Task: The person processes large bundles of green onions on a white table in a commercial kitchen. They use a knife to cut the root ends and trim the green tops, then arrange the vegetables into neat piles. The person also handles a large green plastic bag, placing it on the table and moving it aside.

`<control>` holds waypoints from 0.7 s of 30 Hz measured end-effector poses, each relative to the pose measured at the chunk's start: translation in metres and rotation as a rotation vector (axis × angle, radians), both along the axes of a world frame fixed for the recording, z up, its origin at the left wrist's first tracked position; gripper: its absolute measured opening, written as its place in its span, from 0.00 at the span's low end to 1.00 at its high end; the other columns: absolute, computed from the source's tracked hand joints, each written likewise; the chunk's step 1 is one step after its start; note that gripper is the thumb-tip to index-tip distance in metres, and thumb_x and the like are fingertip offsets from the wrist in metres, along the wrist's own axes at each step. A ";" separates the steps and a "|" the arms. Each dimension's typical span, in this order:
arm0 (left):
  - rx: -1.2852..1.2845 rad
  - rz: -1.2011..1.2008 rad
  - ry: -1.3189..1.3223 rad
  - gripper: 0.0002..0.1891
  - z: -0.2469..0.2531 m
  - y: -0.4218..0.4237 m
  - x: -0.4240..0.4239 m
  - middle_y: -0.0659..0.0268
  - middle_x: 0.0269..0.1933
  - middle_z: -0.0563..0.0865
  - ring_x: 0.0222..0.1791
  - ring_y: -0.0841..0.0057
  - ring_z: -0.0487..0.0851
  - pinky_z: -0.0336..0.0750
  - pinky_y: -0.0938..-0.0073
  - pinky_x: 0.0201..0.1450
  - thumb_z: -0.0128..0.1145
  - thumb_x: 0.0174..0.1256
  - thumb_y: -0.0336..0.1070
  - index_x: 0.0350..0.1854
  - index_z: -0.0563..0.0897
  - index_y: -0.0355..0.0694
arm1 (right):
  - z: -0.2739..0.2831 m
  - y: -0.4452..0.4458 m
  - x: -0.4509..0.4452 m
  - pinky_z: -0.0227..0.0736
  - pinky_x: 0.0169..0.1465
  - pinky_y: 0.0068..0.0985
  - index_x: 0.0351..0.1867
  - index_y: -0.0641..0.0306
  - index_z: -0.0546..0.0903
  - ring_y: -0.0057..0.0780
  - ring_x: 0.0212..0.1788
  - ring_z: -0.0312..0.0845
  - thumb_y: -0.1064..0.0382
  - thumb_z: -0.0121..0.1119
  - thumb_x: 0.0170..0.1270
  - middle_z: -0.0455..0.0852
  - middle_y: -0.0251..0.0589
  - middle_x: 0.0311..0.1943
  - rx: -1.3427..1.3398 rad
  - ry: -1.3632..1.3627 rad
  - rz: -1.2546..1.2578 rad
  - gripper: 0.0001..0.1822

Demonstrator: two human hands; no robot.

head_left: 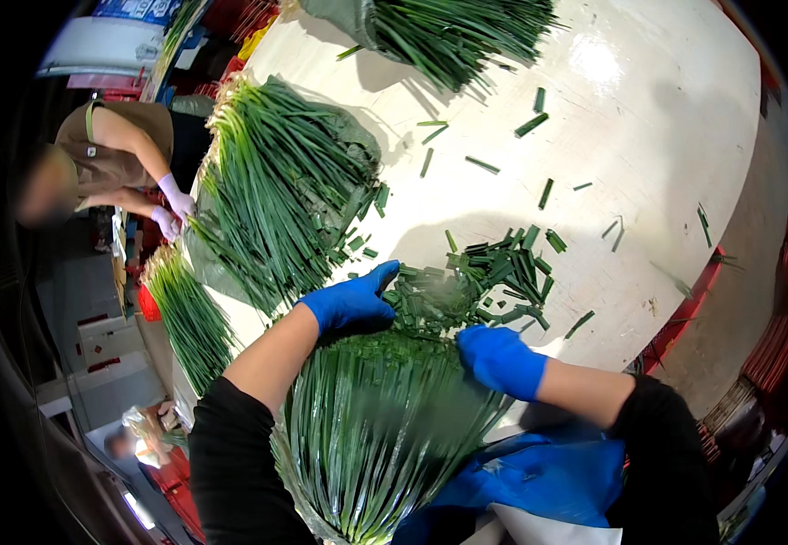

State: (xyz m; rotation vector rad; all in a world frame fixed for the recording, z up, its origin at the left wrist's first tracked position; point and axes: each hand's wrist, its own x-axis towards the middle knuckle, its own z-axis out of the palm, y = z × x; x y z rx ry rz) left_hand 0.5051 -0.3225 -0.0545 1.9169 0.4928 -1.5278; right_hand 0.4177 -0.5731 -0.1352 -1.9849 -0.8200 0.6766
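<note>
A large fanned bundle of long green chives [380, 409] lies in front of me, its trimmed ends facing away. My left hand [350, 300], in a blue glove, rests at the left of those ends with thumb and fingers spread apart. At the right corner of the same ends is my right hand [502, 361], also blue-gloved, with its fingers curled; whether it holds anything is hidden. Between and beyond both hands lies a heap of short cut leaf pieces [510, 272]. Part of the heap is blurred.
The pale round table [639, 170] carries scattered leaf scraps. More chive bundles lie at the left [278, 184], far left [186, 306] and back [462, 34]. A co-worker's gloved hand [177, 199] touches the left bundle. Stacked red crates [786, 306] stand at right.
</note>
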 end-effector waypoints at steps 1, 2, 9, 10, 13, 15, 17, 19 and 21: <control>0.000 0.077 0.042 0.41 0.002 -0.007 0.000 0.53 0.60 0.73 0.44 0.69 0.77 0.75 0.71 0.45 0.58 0.57 0.28 0.72 0.51 0.44 | -0.003 0.008 0.001 0.72 0.31 0.43 0.29 0.63 0.76 0.53 0.29 0.77 0.68 0.54 0.47 0.79 0.52 0.26 0.008 0.006 0.020 0.06; 0.019 0.096 -0.019 0.38 -0.003 -0.010 -0.002 0.53 0.57 0.74 0.40 0.69 0.77 0.76 0.71 0.41 0.55 0.57 0.26 0.71 0.53 0.44 | -0.002 0.017 -0.001 0.73 0.31 0.43 0.29 0.64 0.76 0.53 0.30 0.78 0.68 0.55 0.45 0.79 0.52 0.26 -0.007 -0.021 0.018 0.08; 0.066 -0.474 -0.371 0.34 -0.022 -0.069 0.026 0.43 0.57 0.75 0.50 0.61 0.79 0.75 0.69 0.51 0.53 0.55 0.27 0.67 0.60 0.42 | -0.003 0.015 -0.014 0.72 0.28 0.40 0.25 0.66 0.77 0.50 0.27 0.78 0.69 0.54 0.45 0.78 0.53 0.22 -0.004 -0.132 -0.205 0.04; 0.060 -0.398 -0.325 0.31 -0.013 -0.091 0.032 0.44 0.55 0.77 0.55 0.57 0.77 0.72 0.65 0.56 0.52 0.55 0.28 0.65 0.64 0.41 | -0.001 0.008 -0.014 0.72 0.27 0.39 0.27 0.66 0.75 0.49 0.27 0.77 0.71 0.54 0.46 0.77 0.52 0.23 -0.029 -0.183 -0.230 0.05; 0.020 -0.618 -0.493 0.30 -0.034 -0.123 0.042 0.48 0.56 0.78 0.56 0.57 0.78 0.71 0.65 0.57 0.52 0.54 0.27 0.64 0.66 0.41 | -0.003 -0.010 -0.013 0.72 0.27 0.37 0.28 0.66 0.76 0.47 0.27 0.78 0.72 0.55 0.46 0.78 0.51 0.24 -0.087 -0.122 -0.338 0.06; -0.024 -0.677 -0.565 0.27 -0.042 -0.146 0.046 0.50 0.53 0.81 0.53 0.57 0.79 0.72 0.65 0.56 0.53 0.54 0.26 0.60 0.70 0.39 | -0.019 -0.016 -0.018 0.73 0.27 0.36 0.29 0.65 0.76 0.46 0.28 0.79 0.73 0.57 0.45 0.79 0.50 0.24 -0.073 -0.146 -0.436 0.07; -0.087 -0.722 -0.562 0.25 -0.053 -0.173 0.051 0.49 0.51 0.81 0.53 0.55 0.79 0.72 0.65 0.56 0.53 0.54 0.27 0.59 0.72 0.39 | -0.023 -0.030 -0.019 0.73 0.26 0.36 0.29 0.66 0.76 0.45 0.27 0.80 0.73 0.57 0.46 0.79 0.50 0.25 -0.065 -0.168 -0.516 0.07; -0.089 -0.832 -0.566 0.24 -0.039 -0.228 0.056 0.48 0.51 0.81 0.53 0.53 0.78 0.72 0.63 0.56 0.53 0.55 0.28 0.58 0.74 0.39 | -0.036 -0.048 -0.017 0.73 0.26 0.37 0.31 0.65 0.79 0.44 0.26 0.80 0.71 0.56 0.49 0.79 0.49 0.23 -0.233 -0.173 -0.588 0.06; -0.077 -0.920 -0.514 0.24 0.006 -0.299 0.052 0.46 0.52 0.80 0.54 0.51 0.77 0.72 0.61 0.56 0.52 0.55 0.28 0.57 0.74 0.40 | -0.045 -0.072 -0.015 0.73 0.25 0.37 0.32 0.65 0.80 0.43 0.26 0.80 0.69 0.55 0.51 0.80 0.49 0.23 -0.380 -0.244 -0.597 0.07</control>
